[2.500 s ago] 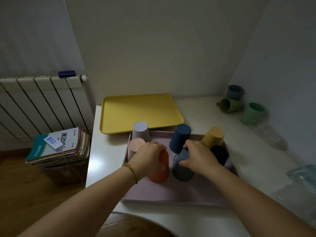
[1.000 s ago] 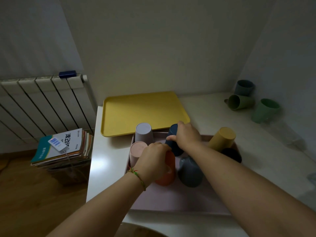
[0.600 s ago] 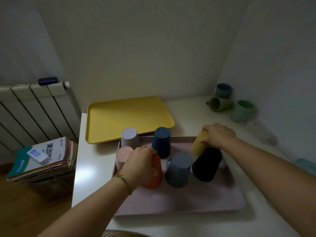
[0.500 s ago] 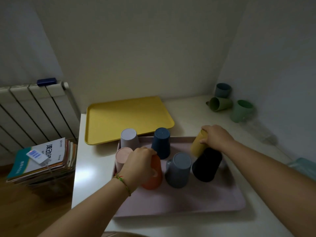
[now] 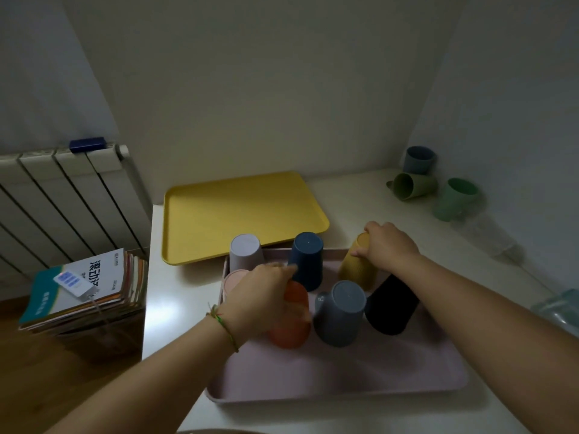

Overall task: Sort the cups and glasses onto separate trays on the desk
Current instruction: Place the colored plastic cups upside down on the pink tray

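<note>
Two grips: left hand [image 5: 260,296] on orange cup [image 5: 291,328], right hand [image 5: 387,245] on yellow cup [image 5: 355,272]

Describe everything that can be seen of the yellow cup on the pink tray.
The yellow cup is mustard-coloured, matte and plastic-looking, with faint vertical ribs and no visible handle. It stands upside down, base up, leaning slightly, at the far right of the pink tray. The right hand grips its upper end from above, fingers curled round it. The black cup stands just in front, hiding its lower edge; whether they touch cannot be told.
</note>
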